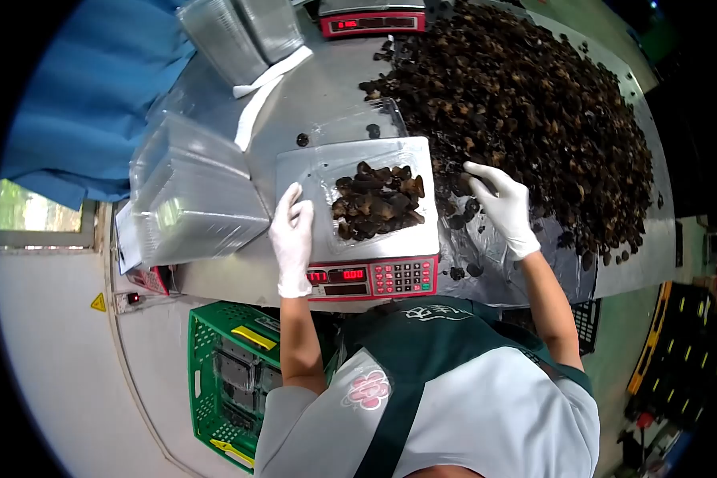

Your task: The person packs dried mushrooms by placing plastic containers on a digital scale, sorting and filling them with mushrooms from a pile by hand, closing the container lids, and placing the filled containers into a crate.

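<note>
A digital scale with a red front panel carries a clear plastic tray. Dark brown mushroom-like pieces are heaped in that tray. At the tray's left side is my left hand in a white glove, its fingers stretched out and slightly apart; whether it touches the rim I cannot tell. My right hand, also gloved, is just right of the scale at the near edge of a large pile of the same pieces. Its fingers are apart, with nothing visible between them.
Stacks of clear trays stand on the left of the metal table, with more behind. A second scale is at the back. Below the table, a green crate holds packed clear boxes. Loose pieces lie around the scale.
</note>
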`<action>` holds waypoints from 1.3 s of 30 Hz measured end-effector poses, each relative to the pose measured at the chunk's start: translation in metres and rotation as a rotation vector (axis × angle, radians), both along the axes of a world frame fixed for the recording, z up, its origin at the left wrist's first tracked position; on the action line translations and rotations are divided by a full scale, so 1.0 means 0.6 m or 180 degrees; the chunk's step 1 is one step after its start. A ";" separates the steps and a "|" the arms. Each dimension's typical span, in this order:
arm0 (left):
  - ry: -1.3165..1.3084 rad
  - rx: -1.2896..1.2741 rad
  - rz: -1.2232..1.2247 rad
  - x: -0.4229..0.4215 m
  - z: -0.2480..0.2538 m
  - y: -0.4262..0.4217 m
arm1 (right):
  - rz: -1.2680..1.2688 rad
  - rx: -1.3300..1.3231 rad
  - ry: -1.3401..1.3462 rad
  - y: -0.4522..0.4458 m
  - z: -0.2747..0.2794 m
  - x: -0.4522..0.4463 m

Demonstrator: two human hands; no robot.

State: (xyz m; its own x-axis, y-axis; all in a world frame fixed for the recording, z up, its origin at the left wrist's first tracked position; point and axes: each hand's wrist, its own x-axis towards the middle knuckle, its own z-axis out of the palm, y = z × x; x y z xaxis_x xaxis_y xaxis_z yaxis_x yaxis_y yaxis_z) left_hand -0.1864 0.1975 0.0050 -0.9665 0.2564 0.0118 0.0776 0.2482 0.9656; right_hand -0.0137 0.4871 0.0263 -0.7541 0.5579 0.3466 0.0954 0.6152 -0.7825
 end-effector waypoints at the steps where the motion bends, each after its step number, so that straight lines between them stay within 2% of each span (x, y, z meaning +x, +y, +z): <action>1: -0.0005 0.0039 -0.0034 -0.004 0.002 0.008 | 0.0252 -0.0060 0.0201 -0.016 0.004 -0.032; 2: -0.0088 0.0040 -0.0088 -0.007 0.004 0.016 | 0.0485 0.0407 0.0220 -0.024 -0.003 -0.060; 3: -0.0183 0.0061 -0.0173 -0.014 0.003 0.020 | 0.0716 0.0407 -0.0009 -0.034 -0.008 -0.079; 5: -0.0264 0.0262 -0.0325 -0.028 -0.002 0.029 | 0.0812 0.0941 0.0171 -0.042 -0.032 -0.110; 9: -0.0668 0.0611 -0.0338 -0.057 0.001 0.052 | 0.0618 0.0718 -0.0077 -0.032 -0.027 -0.103; 13: -0.1068 0.0874 -0.0478 -0.094 -0.002 0.071 | 0.0474 0.0150 -0.0196 -0.013 -0.026 -0.070; 15: -0.1170 0.1144 -0.0485 -0.103 0.001 0.079 | 0.0381 -0.0336 -0.0714 -0.011 -0.019 -0.052; 17: -0.1085 0.1323 -0.0425 -0.104 0.007 0.073 | 0.0359 -0.0630 -0.0709 -0.005 -0.035 -0.040; 19: -0.0872 0.1851 -0.0714 -0.096 0.017 0.060 | 0.0370 -0.0809 -0.0757 -0.009 -0.026 -0.031; 21: -0.0689 0.1912 -0.0490 -0.068 0.019 0.044 | 0.0398 -0.1309 -0.0611 -0.004 -0.036 -0.022; 23: 0.0742 0.0567 -0.1037 -0.032 0.027 0.010 | 0.0452 -0.1426 -0.0779 -0.011 -0.020 -0.015; 24: 0.1137 0.0112 -0.0937 -0.006 0.039 0.006 | 0.0513 -0.1744 -0.0751 -0.014 -0.020 -0.011; 25: 0.1779 -0.0419 -0.1282 0.002 0.032 -0.010 | 0.0579 -0.2059 -0.0724 -0.017 -0.021 -0.009; 27: 0.1268 -0.0607 -0.1077 0.047 0.029 -0.024 | 0.0684 -0.1960 -0.0840 -0.025 -0.030 -0.006; 28: 0.1272 -0.0645 -0.0825 0.059 0.006 -0.030 | 0.0730 -0.1951 -0.1042 -0.035 -0.026 -0.006; 29: 0.0718 -0.0259 -0.0471 0.074 -0.021 -0.032 | 0.0777 -0.1936 -0.1244 -0.044 -0.021 -0.008; 30: 0.0240 -0.0209 -0.0399 0.085 -0.024 -0.036 | 0.0775 -0.1845 -0.1531 -0.046 -0.025 -0.010; 31: -0.0236 -0.0151 -0.0326 0.092 -0.026 -0.039 | 0.0837 -0.2125 -0.1617 -0.049 -0.026 -0.012; 32: -0.0236 -0.0145 -0.0290 0.095 -0.026 -0.040 | 0.0925 -0.2434 -0.1553 -0.049 -0.026 -0.013; 34: -0.1191 0.0075 -0.0561 0.101 -0.015 -0.038 | 0.1044 -0.2734 -0.1515 -0.050 -0.027 -0.013; 35: -0.1296 0.0346 -0.0645 0.105 -0.011 -0.031 | 0.1081 -0.2724 -0.1517 -0.052 -0.030 -0.014; 39: -0.1302 0.0572 -0.0332 0.105 -0.015 -0.017 | 0.1166 -0.2973 -0.1503 -0.054 -0.039 -0.016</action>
State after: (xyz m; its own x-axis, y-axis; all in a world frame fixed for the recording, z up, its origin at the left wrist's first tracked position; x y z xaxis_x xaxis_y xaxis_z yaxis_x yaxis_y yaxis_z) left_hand -0.1236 0.1875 -0.0038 -0.8702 0.3813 -0.3122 -0.3032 0.0851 0.9491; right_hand -0.0231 0.4549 0.0028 -0.8723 0.1661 -0.4599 0.4395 -0.1458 -0.8863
